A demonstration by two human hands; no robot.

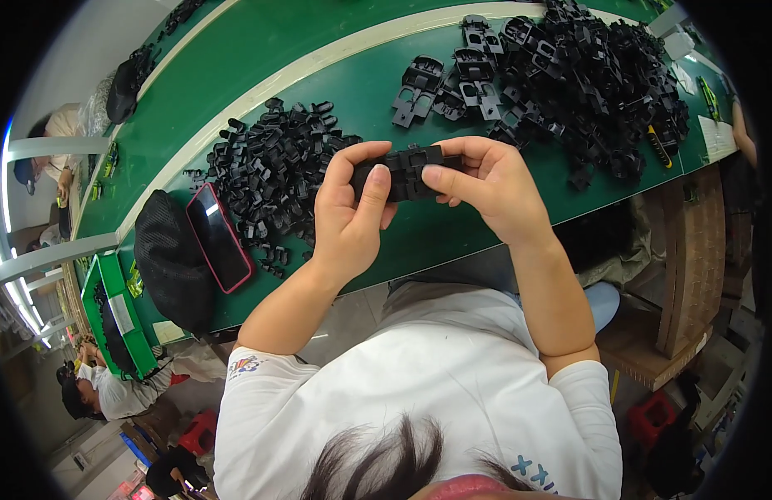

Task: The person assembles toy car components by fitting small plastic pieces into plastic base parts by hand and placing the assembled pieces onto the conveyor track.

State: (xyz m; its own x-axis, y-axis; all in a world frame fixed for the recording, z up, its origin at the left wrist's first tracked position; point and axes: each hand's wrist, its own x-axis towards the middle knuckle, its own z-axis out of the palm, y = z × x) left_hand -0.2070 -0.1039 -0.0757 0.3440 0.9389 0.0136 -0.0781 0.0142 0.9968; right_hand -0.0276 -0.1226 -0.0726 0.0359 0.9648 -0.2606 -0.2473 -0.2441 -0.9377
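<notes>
Between my two hands, above the green table (407,242), is a black plastic part (411,173) with a stepped, blocky shape. My left hand (357,200) pinches its left end, thumb on the near face. My right hand (486,179) grips the right end, with the thumb pressed against its middle. Fingers cover both ends of the part. Left of my hands lies a heap of small black plastic pieces (265,162). Beyond them, several larger black plastic parts (419,87) lie beside a big pile of similar parts (582,79).
A phone with a red edge (219,237) and a black mesh bag (173,262) lie at the left. Further left stands a green bin (119,321). A yellow-and-black cutter (659,147) rests by the big pile. Cardboard boxes (682,275) stand at the right. Other people sit nearby.
</notes>
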